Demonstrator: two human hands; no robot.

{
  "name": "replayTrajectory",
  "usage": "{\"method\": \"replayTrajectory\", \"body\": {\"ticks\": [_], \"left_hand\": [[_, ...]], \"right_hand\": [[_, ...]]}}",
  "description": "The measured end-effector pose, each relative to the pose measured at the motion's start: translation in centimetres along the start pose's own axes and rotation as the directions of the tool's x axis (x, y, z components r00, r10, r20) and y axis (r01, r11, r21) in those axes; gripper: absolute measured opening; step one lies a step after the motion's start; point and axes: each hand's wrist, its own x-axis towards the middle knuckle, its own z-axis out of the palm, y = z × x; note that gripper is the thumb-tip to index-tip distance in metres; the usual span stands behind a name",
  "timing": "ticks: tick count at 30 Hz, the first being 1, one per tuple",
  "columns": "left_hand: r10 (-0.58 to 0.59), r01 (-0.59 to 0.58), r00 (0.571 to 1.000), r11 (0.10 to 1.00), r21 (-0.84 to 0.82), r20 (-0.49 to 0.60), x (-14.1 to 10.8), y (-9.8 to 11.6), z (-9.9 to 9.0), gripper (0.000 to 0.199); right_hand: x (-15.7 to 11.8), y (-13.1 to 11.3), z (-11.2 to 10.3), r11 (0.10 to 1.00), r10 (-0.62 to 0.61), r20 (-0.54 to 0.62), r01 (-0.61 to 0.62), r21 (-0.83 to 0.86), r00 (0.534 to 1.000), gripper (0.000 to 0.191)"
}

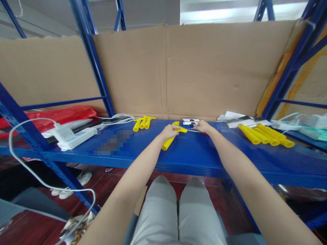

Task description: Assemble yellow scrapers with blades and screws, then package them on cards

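Note:
Near the middle of the blue shelf, my left hand (169,131) is closed round a yellow T-shaped piece (167,144), whose tube end points toward me. To its right, my right hand (202,126) is closed on a screwdriver-like tool with a thin metal shaft (194,131); a bit of red shows under the hand. The shaft points left at the crossbar of the yellow piece. Just behind the hands lie small white cards with dark parts (190,121).
Several yellow tubes (268,135) lie at the right, before white packets (240,121). Yellow T-shaped pieces (144,123) rest at the back left, beside white cables (119,118). A white power strip (76,139) and red bag (68,113) are farther left. Cardboard (204,71) stands behind.

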Motion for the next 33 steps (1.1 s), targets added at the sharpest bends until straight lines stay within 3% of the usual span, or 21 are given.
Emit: {"method": "replayTrajectory", "body": {"ticks": [5, 33], "left_hand": [[-0.005, 0.005, 1.0, 1.0, 0.021, 0.003, -0.2, 0.5, -0.2, 0.044], [0.004, -0.004, 1.0, 1.0, 0.03, 0.015, 0.6, -0.5, 0.0, 0.045]], "right_hand": [[-0.7, -0.8, -0.6, 0.998, 0.064, 0.037, -0.064, -0.011, 0.997, 0.016], [-2.1, -1.1, -1.3, 0.981, 0.065, 0.031, -0.07, 0.183, 0.997, 0.014]]}}
